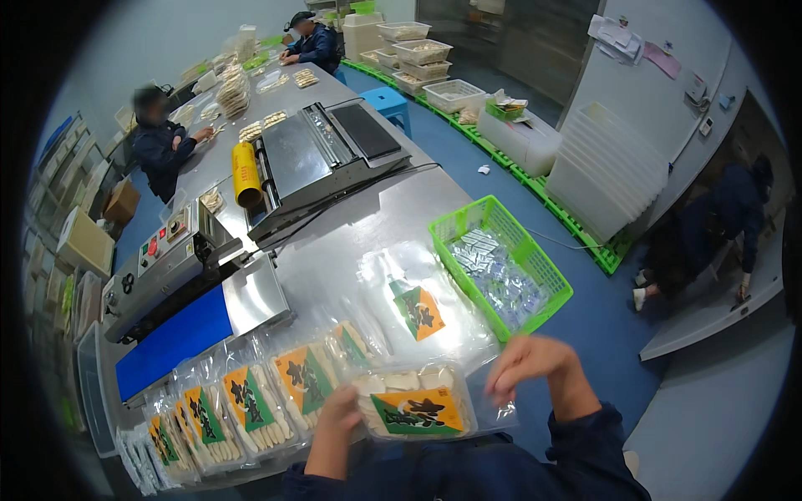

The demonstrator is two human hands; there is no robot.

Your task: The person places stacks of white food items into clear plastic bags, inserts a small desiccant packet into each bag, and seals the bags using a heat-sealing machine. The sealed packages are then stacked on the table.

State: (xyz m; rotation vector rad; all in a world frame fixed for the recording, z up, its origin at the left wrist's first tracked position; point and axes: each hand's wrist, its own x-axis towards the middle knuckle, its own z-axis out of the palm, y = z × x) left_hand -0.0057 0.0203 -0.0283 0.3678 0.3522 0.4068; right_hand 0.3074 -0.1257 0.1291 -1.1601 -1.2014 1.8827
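Note:
My left hand (pixel 336 411) is closed on the left edge of a packed tray (pixel 415 404) in a clear bag, at the table's near edge. Pale slices show above its orange and green label. My right hand (pixel 539 367) is over the bag's right end, fingers bent and pressed together; what they hold, if anything, is too small to make out. Beyond that hand, a green basket (pixel 558 294) holds many small sachets (pixel 501 271). To the left, several similar bagged packs (pixel 255 405) lean in a row. A loose orange and green label (pixel 419 312) lies on the steel table.
A sealing machine (pixel 171 250) with a blue belt (pixel 175 355) stands at left. Behind is a film wrapper (pixel 322 159) with a yellow roll (pixel 246 174). Two people (pixel 159 146) (pixel 313 46) sit along the table; another person (pixel 727 209) bends by a door at right. Stacked bins (pixel 610 171) line the floor.

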